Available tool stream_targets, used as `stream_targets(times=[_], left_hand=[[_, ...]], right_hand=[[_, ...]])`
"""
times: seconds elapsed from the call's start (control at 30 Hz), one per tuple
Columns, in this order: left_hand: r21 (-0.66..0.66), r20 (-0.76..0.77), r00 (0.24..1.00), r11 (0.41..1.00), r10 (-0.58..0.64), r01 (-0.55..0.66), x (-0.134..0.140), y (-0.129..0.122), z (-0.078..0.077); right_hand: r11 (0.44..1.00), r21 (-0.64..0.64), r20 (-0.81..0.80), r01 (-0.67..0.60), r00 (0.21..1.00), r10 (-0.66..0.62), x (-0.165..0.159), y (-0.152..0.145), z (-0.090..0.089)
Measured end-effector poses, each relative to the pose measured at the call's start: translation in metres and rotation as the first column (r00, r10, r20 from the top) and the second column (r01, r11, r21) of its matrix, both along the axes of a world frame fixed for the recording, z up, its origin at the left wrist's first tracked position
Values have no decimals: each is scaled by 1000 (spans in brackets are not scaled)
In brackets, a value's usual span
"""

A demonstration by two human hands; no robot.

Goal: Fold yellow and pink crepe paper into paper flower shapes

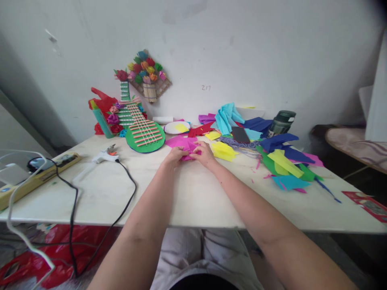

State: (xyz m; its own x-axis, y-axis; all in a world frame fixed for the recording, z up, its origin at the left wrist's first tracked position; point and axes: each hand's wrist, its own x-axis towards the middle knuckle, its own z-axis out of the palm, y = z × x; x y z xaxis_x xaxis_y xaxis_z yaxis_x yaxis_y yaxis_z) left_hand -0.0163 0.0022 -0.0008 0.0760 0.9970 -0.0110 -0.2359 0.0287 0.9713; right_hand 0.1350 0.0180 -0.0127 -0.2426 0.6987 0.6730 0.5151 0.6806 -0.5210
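Bright pink crepe paper [182, 142] lies at the middle of the white table, partly under my fingers. My left hand [174, 156] pinches its near left edge between thumb and fingers. From the other side my right hand [206, 154] grips the same paper, its fingertips close to the left thumb. Just right of my right hand rests a folded yellow crepe paper piece [225, 151]. A green guitar-shaped craft [145, 139] with stick frets and white strings lies to the left of my hands.
At left are a white glue gun [104, 156], its black cord and a power strip [39, 177]. Coloured crepe paper [226, 119], a phone [241, 135] and a dark cup [281, 124] stand or lie at right. A paper-flower basket [149, 92] leans on the wall.
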Motion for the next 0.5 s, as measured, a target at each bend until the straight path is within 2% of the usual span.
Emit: stream_targets(times=[0.13, 0.27, 0.37, 0.5], left_hand=[[-42, 26, 999, 999, 21, -20, 2, 0, 2], [-69, 79, 996, 996, -43, 49, 5, -6, 10], [-47, 45, 996, 996, -73, 75, 4, -9, 11], [-42, 1, 1000, 999, -24, 24, 2, -7, 7]], right_hand=[[999, -47, -17, 2, 1000, -3, -1, 0, -1], [996, -92, -27, 14, 999, -16, -1, 0, 0], [992, -121, -18, 18, 1000, -20, -1, 0, 2], [989, -148, -18, 22, 1000, -25, -1, 0, 2]])
